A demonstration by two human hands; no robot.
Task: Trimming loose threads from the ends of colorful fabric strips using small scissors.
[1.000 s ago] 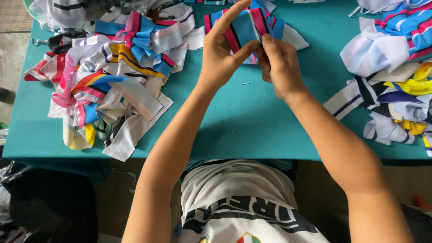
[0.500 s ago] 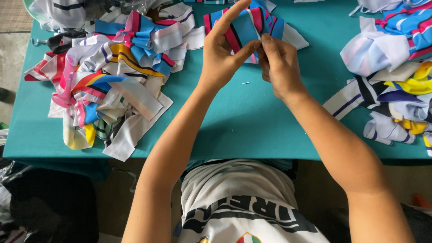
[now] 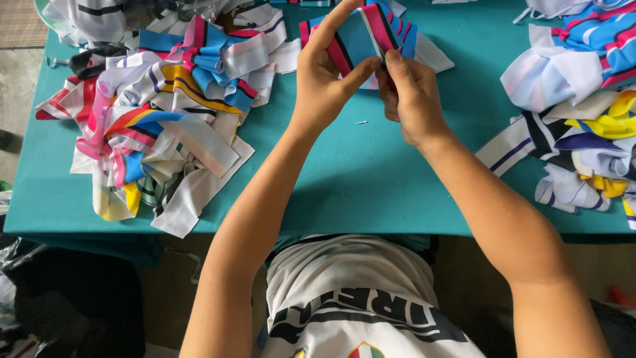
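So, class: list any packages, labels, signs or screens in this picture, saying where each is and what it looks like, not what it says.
No packages, labels, signs or screens.
Shirt print: bottom centre, on the person's white shirt, dark block letters above a small coloured badge.

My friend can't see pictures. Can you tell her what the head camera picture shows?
Two bare hands, the left hand and right hand, hold up a blue, pink and black striped fabric piece over a teal table. Heaps of colourful fabric strips lie at the left and right.
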